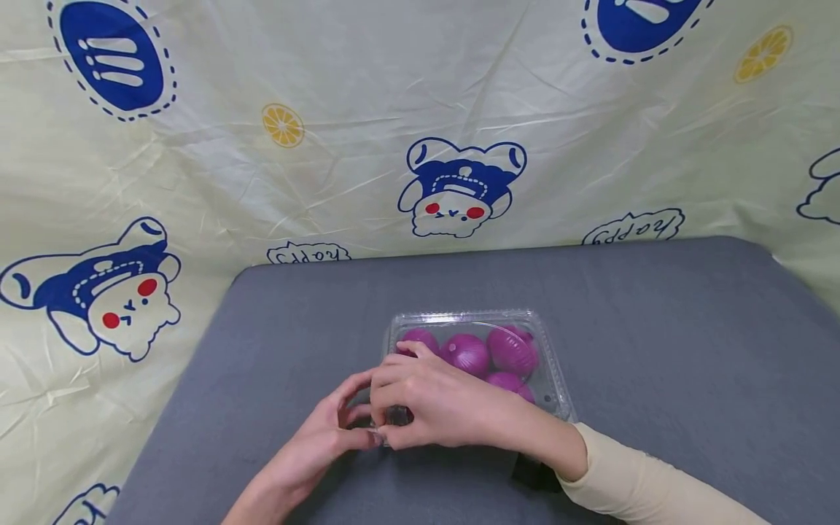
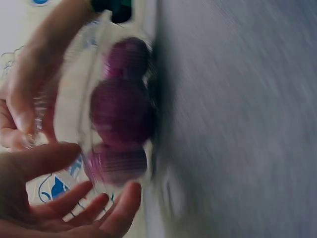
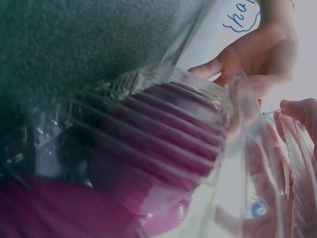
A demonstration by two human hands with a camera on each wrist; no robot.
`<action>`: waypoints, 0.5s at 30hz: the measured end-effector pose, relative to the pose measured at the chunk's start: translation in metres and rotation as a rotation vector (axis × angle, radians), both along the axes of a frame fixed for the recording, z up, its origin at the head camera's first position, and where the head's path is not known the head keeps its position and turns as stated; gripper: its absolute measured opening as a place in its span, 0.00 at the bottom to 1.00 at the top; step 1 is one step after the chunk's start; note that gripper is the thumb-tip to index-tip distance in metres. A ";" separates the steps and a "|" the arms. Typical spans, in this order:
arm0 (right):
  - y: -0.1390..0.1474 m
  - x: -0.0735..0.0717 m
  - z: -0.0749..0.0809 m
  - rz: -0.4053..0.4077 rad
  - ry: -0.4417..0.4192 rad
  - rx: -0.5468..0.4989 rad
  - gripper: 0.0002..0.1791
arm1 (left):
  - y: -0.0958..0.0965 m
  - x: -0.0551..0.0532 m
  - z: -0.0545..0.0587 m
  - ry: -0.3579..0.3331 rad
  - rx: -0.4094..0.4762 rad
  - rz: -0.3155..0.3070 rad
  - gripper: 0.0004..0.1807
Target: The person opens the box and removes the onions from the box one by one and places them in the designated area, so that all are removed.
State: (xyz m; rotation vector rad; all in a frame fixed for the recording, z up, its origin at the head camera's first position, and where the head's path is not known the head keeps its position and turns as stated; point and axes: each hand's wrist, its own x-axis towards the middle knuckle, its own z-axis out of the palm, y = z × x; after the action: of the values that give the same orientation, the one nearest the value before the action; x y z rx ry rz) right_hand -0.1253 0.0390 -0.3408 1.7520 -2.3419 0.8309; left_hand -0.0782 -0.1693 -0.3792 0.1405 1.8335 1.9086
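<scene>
A clear plastic clamshell box (image 1: pixel 558 386) stands on the grey table, with several purple-red onions (image 1: pixel 466 354) inside. At its front left corner, my right hand (image 1: pixel 446 405) pinches the ridged rim of the clear lid (image 3: pixel 302 173) between thumb and fingers. In the right wrist view, a gap shows between that lid edge and the box wall. My left hand (image 1: pixel 311 441) holds the same corner from the left, thumb near the upper rim and fingers (image 2: pixel 126 206) along the side. My right hand and forearm cover the front of the box in the head view.
The grey cloth-covered table (image 1: pixel 295 328) extends around the box on all sides. Behind it hangs a cream curtain (image 1: pixel 354 182) with blue cartoon prints. A dark device (image 1: pixel 534 474) sits under my right wrist.
</scene>
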 end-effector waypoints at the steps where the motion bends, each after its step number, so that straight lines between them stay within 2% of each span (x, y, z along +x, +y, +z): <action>1: 0.001 -0.001 0.001 0.006 -0.012 -0.006 0.04 | 0.000 0.000 0.000 0.071 -0.077 0.003 0.37; 3: 0.001 -0.002 0.003 0.018 -0.030 -0.016 0.03 | 0.001 0.001 -0.001 0.230 -0.237 0.003 0.30; 6: 0.001 -0.004 0.006 0.024 -0.051 -0.015 0.03 | 0.001 0.002 -0.002 0.494 -0.524 -0.013 0.29; 8: 0.000 -0.004 0.007 0.015 -0.053 -0.005 0.03 | 0.001 0.003 -0.003 0.609 -0.670 -0.022 0.29; 10: -0.001 -0.003 0.008 0.000 -0.026 0.004 0.04 | 0.002 0.004 -0.003 0.660 -0.748 -0.041 0.30; 13: -0.001 0.000 0.008 -0.028 0.064 0.032 0.03 | 0.004 0.005 -0.004 0.680 -0.763 -0.073 0.19; 15: 0.001 0.004 0.008 -0.054 0.116 0.061 0.08 | 0.005 0.005 -0.005 0.686 -0.761 -0.092 0.16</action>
State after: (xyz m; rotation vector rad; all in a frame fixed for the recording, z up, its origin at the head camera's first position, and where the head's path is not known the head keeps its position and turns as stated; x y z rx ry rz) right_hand -0.1218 0.0403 -0.3327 1.7025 -2.3507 0.6391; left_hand -0.0733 -0.1640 -0.3841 0.6585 2.8050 1.0303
